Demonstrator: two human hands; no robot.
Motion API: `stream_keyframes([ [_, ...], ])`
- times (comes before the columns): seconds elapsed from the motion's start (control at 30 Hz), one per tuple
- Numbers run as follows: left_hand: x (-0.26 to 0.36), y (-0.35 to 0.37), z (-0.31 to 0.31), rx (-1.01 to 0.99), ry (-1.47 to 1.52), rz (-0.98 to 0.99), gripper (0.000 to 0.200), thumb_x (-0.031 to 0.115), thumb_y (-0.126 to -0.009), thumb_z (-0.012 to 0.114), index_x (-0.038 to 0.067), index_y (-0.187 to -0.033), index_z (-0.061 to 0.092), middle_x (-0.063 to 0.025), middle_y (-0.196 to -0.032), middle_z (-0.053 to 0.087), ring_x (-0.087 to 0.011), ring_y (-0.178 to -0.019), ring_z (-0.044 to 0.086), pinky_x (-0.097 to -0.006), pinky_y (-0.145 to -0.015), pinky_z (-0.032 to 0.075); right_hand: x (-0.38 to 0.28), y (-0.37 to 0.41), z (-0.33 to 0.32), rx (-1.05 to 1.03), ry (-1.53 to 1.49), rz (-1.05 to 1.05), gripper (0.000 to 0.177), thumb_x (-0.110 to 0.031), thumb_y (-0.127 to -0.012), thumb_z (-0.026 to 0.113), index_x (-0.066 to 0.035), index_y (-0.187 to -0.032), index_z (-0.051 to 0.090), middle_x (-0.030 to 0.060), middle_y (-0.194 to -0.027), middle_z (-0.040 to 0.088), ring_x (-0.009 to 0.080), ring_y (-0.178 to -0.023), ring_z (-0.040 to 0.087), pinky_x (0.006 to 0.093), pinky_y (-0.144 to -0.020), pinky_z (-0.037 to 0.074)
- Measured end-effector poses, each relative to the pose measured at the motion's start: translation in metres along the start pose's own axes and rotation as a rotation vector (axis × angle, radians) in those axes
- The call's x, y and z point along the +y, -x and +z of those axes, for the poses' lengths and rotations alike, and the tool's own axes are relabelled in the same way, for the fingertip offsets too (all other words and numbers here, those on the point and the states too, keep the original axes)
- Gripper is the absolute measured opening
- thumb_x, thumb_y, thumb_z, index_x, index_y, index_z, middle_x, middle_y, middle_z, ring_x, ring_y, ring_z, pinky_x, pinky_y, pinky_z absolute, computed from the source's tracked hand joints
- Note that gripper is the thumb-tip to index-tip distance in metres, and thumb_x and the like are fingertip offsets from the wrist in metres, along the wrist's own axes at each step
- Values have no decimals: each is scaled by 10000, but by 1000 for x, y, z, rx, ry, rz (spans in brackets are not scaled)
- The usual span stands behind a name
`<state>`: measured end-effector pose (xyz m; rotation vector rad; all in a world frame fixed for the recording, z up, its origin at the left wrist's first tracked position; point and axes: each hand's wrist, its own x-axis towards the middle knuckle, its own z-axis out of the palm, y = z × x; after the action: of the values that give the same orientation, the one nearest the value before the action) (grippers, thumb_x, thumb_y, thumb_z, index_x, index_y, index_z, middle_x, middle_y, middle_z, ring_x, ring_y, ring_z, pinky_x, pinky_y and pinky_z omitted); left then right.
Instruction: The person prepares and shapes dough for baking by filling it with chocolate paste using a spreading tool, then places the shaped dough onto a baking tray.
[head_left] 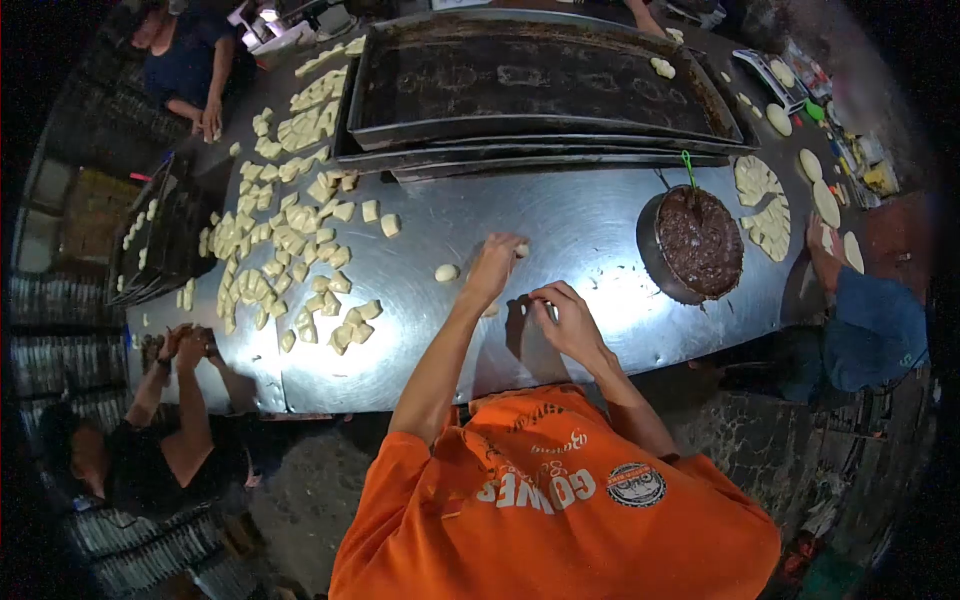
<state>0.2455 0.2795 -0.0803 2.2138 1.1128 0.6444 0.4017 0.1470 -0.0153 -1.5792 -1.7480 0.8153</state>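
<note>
Right hand [570, 320] nearest, fingertips pinched shut on a dough bit [546, 304] above steel table [560, 215]. Beyond, left hand [495, 265] bent over dough piece [521, 250]; clasped or merely pressing, unclear. Shaping step, likely; next move calls for light pressure. Farther right, filling pan [697, 243].

Your steel table [580, 220] carries cut dough pieces [285, 240] heaped at left, one dough ball [446, 272] near the middle, stacked dark trays [540, 80] along the far edge, and a pan of dark filling [697, 243] beside flattened dough rounds [765, 205] at right.
</note>
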Motion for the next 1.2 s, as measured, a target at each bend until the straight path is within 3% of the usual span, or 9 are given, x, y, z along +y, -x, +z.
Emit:
stream_keyframes([
  [0.13,14,15,-3,73,274,-247,310,96,-925,644,10,-1222,636,-146,-1136,672,-277,-986,650,-349,-910,513,7,-4,-18,53,-450,295,250,-115,-952,621,7,-1168,653,97,-996,636,177,-968,644,297,-846,525],
  [0.23,60,35,-22,116,1051,-504,392,191,-975,642,-70,-1262,585,-119,-1125,672,-167,-977,655,-298,-864,523,2,-4,-27,101,-821,447,310,-154,-966,636,-4,-1237,630,65,-1000,635,145,-974,630,288,-860,522],
  [0.4,103,56,-25,67,932,-371,289,158,-986,616,-39,-1198,612,-124,-1118,659,-164,-1012,632,-299,-886,511,-15,-17,-30,49,-859,372,346,-127,-953,661,-5,-1274,618,86,-1117,660,132,-1020,615,264,-899,505],
  [0.47,106,58,-18,312,817,-324,227,139,-993,600,-26,-1148,604,-107,-1096,644,-161,-1026,614,-294,-887,504,-19,-18,-25,81,-958,388,347,-139,-929,699,-2,-1243,645,109,-1181,659,148,-1044,611,286,-910,491],
  [0.67,118,54,-15,234,869,-307,182,61,-979,600,-5,-1143,558,-77,-1073,611,-149,-1047,587,-279,-901,495,-18,0,-29,93,-1192,407,393,-142,-952,672,11,-1304,589,98,-1188,648,155,-1059,611,292,-934,494],
  [0.87,141,48,-9,214,1102,-539,202,169,-971,647,5,-1072,588,-50,-955,637,-115,-933,580,-272,-820,469,4,24,-23,150,-1688,505,338,-118,-979,618,-25,-1300,567,95,-1229,612,181,-1125,584,327,-997,477],
  [1.0,145,57,2,228,519,-255,202,192,-946,665,1,-1004,636,-104,-986,656,-224,-928,575,-356,-834,455,8,39,-27,197,-1921,625,292,-138,-975,627,-79,-1257,579,112,-1217,620,207,-1124,608,351,-1006,497],
  [1.13,156,59,-8,-40,315,-200,258,222,-976,619,11,-1122,645,-130,-1122,622,-276,-1160,527,-386,-976,436,35,57,-46,68,-1889,539,307,-141,-962,645,-80,-1255,576,130,-1243,617,212,-1083,643,367,-963,540],
  [1.2,159,59,-8,0,299,-87,285,222,-988,599,36,-1201,633,-138,-1231,582,-277,-1189,521,-391,-998,427,40,52,-94,165,-1470,532,293,-116,-943,658,-54,-1222,591,139,-1154,672,228,-1003,686,355,-888,567],
])
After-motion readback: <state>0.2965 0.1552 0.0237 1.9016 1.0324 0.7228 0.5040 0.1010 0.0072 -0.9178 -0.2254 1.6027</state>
